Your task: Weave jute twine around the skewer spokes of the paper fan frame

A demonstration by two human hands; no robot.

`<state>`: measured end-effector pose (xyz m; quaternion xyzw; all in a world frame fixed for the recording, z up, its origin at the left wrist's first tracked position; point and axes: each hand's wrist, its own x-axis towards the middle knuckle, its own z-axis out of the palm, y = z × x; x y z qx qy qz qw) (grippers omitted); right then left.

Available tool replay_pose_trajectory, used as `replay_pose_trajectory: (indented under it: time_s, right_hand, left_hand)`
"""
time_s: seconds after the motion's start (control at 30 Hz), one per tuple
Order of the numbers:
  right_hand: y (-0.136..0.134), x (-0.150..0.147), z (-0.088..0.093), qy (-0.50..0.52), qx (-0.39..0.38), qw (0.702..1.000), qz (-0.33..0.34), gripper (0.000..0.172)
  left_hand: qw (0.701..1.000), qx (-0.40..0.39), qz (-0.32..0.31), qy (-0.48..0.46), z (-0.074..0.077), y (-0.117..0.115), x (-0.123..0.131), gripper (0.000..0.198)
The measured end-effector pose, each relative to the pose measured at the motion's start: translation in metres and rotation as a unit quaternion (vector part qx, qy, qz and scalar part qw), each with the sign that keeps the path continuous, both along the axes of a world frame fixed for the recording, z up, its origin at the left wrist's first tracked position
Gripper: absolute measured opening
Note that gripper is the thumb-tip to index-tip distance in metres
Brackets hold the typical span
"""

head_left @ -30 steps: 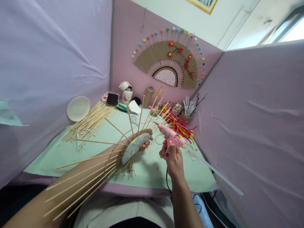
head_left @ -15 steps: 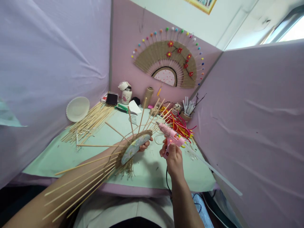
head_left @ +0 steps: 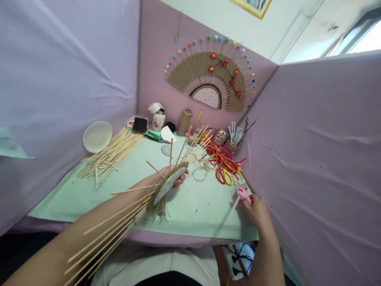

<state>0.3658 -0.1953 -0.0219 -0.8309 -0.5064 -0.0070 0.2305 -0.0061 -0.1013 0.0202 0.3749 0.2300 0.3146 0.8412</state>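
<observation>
My left hand (head_left: 179, 179) is closed on the far end of a half-round piece (head_left: 170, 186), which has a pale blue face, a twine-covered rim and wooden sticks fanning out from it. The piece is tilted above the table, and its sticks lie over my left forearm. At the table's right edge, my right hand (head_left: 251, 203) grips a pink glue gun (head_left: 244, 194) with a clear glue stick poking out of its back. Most of the gun's nozzle side is hard to make out.
Loose sticks (head_left: 113, 153) and a white plate (head_left: 97, 137) are at the left. Green-handled pliers (head_left: 154, 137), a twine roll (head_left: 185, 122), scissors (head_left: 224, 176) and red pipe cleaners (head_left: 222, 155) lie further back. A finished fan (head_left: 208, 79) hangs on the back wall.
My right hand has carried the glue gun from beside the half-round piece to the right edge of the table. The half-round piece in my left hand has turned slightly, with its sticks shifting.
</observation>
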Motion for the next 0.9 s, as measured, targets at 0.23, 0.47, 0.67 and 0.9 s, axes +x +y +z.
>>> replay_pose_trajectory:
  time_s: [0.23, 0.47, 0.67, 0.9]
  right_hand:
    - [-0.002, 0.002, -0.003, -0.018, -0.157, 0.987, -0.039, 0.046]
    - [0.003, -0.068, 0.034, 0.285, 0.147, 0.938, 0.133, 0.032]
    - [0.023, -0.144, 0.041, 0.619, 0.09, 0.74, 0.247, 0.024]
    - [0.034, -0.154, 0.043, 0.737, 0.031, 0.62, 0.266, 0.024]
  left_hand:
    - [0.989, 0.004, 0.02, 0.146, -0.014, 0.024, 0.014, 0.041]
    - [0.976, 0.082, 0.005, 0.204, -0.015, 0.011, 0.017, 0.058]
    - [0.964, 0.143, -0.001, 0.223, -0.014, 0.009, 0.017, 0.057]
    - [0.969, 0.137, -0.005, 0.207, -0.014, 0.009, 0.017, 0.057]
